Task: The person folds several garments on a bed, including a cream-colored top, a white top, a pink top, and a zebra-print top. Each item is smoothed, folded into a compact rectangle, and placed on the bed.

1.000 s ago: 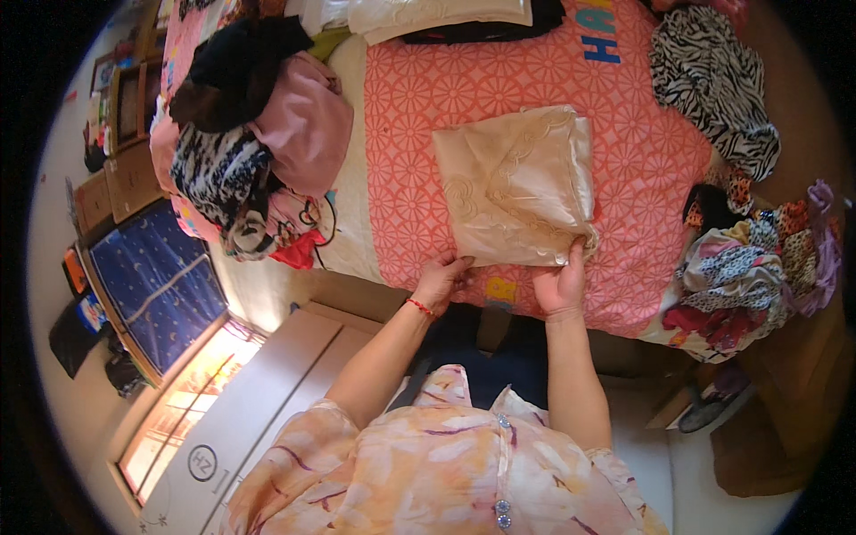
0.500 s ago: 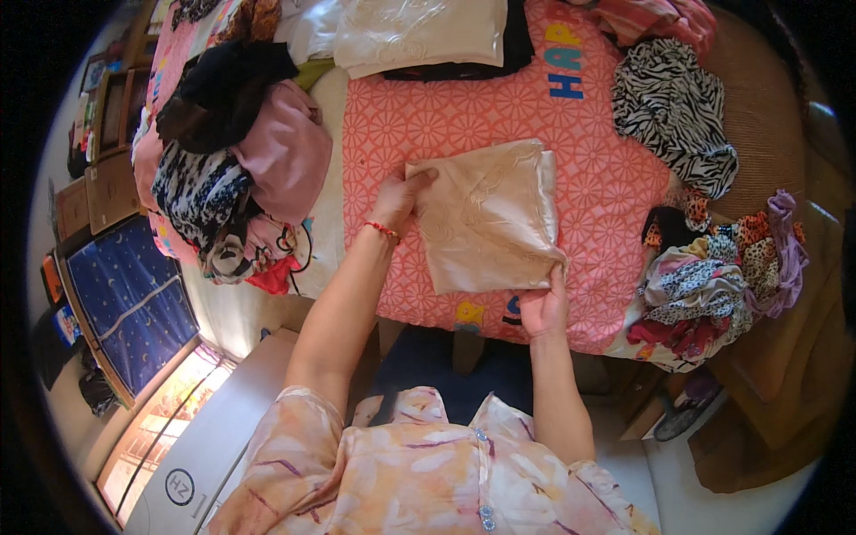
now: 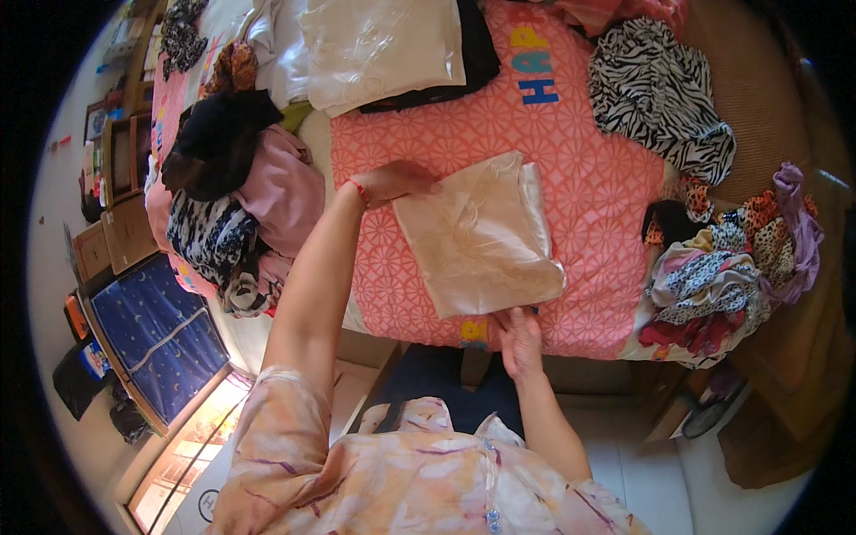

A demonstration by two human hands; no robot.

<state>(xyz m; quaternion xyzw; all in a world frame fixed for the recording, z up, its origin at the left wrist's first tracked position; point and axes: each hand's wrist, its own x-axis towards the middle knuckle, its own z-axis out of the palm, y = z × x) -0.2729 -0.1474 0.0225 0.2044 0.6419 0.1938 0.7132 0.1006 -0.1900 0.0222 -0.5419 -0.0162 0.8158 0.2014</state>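
Observation:
A cream satin cloth (image 3: 481,236), folded into a rough square, lies on the coral patterned bedcover (image 3: 597,267). At its far left edge is my left hand (image 3: 401,181), fingers stretched out flat against the fabric. My right hand (image 3: 520,343) is palm up at the near edge, its fingers loosely extended and the tips partly tucked by the cloth. Beyond, a stack of folded cream fabric (image 3: 383,53) rests on a folded black cloth (image 3: 481,67).
Heaped on the left are a black garment (image 3: 218,143), a pink cloth (image 3: 283,183) and a black-and-white patterned garment (image 3: 212,236). To the right lie a zebra-print cloth (image 3: 660,94) and a pile of mixed printed fabrics (image 3: 709,285). A navy curtain (image 3: 160,330) hangs at left.
My left hand has loosened from the cloth's corner and its fingers have straightened. My right hand has slid left along the near edge, off the corner. The cloth lies slightly turned.

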